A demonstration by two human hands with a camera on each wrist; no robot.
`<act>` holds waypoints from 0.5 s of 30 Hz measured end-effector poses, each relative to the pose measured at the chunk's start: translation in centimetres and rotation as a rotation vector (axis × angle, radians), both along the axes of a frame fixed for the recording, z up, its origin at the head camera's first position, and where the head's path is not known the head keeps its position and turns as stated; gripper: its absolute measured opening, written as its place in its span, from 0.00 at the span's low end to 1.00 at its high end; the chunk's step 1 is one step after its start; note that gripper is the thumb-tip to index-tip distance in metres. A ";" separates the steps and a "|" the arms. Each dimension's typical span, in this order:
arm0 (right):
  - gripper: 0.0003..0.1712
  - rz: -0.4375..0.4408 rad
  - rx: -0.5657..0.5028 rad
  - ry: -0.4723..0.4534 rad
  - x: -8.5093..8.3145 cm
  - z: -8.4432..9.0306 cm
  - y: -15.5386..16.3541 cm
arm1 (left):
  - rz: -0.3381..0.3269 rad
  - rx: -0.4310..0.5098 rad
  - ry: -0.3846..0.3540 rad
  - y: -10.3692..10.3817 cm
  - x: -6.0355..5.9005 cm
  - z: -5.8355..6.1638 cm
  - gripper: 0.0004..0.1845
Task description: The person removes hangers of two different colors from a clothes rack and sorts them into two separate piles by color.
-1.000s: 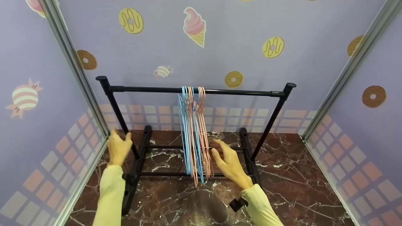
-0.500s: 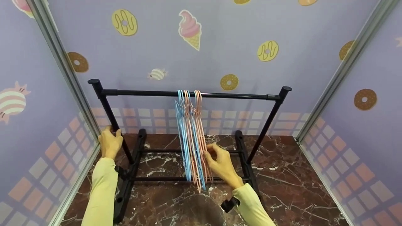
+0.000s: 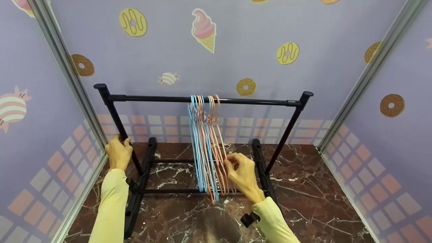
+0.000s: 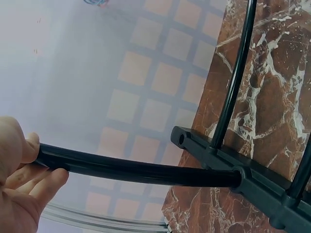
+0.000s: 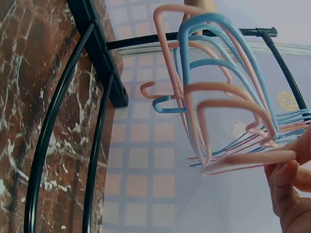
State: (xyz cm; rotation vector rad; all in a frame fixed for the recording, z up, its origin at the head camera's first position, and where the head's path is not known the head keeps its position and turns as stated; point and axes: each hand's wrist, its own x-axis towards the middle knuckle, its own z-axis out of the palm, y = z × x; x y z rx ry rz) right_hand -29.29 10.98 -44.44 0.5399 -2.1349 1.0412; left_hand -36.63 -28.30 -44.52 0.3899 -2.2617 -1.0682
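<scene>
While gripping rack (image 3: pixel 121 125), fingers (image 3: pixel 233 163) on hanger (image 3: pixel 221 148).

The light is bright and soft, with only faint shadows. The shiny brown marble floor (image 3: pixel 303 189) shows a pale glare near the bottom. Straight wall edges bend outward at the sides. Both wrist pictures look hazy and washed out.

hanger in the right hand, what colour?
Pink: the right hand pinches the outermost pink hanger. Right wrist view shows it best.
</scene>
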 end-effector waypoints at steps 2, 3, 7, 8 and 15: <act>0.03 -0.001 -0.012 0.003 0.2 0.3 0.5 | 0.002 0.003 0.002 0.2 -0.1 0.1 0.13; 0.03 -0.003 -0.020 0.001 0.4 0.5 0.9 | 0.002 0.005 0.001 0.3 -0.1 0.1 0.13; 0.02 -0.030 -0.028 0.021 1.3 0.6 2.8 | -0.005 0.009 -0.012 0.4 -0.2 0.1 0.14; 0.02 -0.039 -0.025 0.031 1.5 0.5 3.4 | -0.006 0.014 -0.018 0.4 -0.1 0.1 0.14; 0.06 -0.104 0.008 0.094 3.6 -1.3 7.5 | 0.000 0.016 -0.016 -0.1 0.1 0.1 0.14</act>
